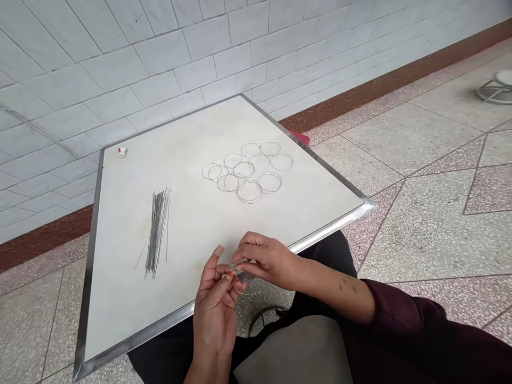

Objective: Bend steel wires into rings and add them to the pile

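A thin wire (250,293) is held between my two hands over the table's front edge, bent in a curve below my fingers. My left hand (218,298) pinches it between thumb and fingers; one of its fingertips has a tan bandage (218,250). From the right, my right hand (266,258) closes its fingers on the wire close to the left fingertips. Exactly how the wire ends lie there is hidden by the fingers. Farther back lie several thin wire rings (270,182), some overlapping. A bundle of straight wires (157,232) rests at the left.
The white table (192,213) has a metal rim and stands against a tiled wall (160,58). A small white-and-red object (122,152) sits near its far left corner. A stool (496,88) stands on the floor far right; something red (300,137) shows beyond the table's right edge.
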Demonstrator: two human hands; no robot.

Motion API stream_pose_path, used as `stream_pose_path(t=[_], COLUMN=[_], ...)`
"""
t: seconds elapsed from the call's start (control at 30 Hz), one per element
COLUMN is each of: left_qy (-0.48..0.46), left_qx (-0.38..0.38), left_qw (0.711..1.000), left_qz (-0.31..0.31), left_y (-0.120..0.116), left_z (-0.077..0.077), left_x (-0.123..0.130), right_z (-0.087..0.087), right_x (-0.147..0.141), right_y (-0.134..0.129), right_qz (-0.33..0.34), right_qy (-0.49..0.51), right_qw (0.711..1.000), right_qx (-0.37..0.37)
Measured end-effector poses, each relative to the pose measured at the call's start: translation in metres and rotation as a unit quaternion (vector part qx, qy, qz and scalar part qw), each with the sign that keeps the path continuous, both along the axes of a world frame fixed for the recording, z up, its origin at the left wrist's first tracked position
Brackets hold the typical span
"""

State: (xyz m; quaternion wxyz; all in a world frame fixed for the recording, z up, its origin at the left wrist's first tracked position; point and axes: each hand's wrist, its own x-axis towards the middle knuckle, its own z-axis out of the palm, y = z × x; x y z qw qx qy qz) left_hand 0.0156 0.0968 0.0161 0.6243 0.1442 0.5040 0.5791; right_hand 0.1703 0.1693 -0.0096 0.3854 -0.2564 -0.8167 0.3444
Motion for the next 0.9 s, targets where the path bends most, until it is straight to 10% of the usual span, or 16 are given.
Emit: stream_pose_path(t=[0.9], left_qy=[0.047], left_qx=[-0.01], left_qw=[0.999], left_qz=[-0.006], left_y=[-0.012], left_z=[0.003], left_x=[0.005], right_z=[0.01], right_x=[-0.004], right_y=[-0.004], right_qz=[0.024], right_qy=[-0.029], right_qw=[0.999], right_qx=[0.03])
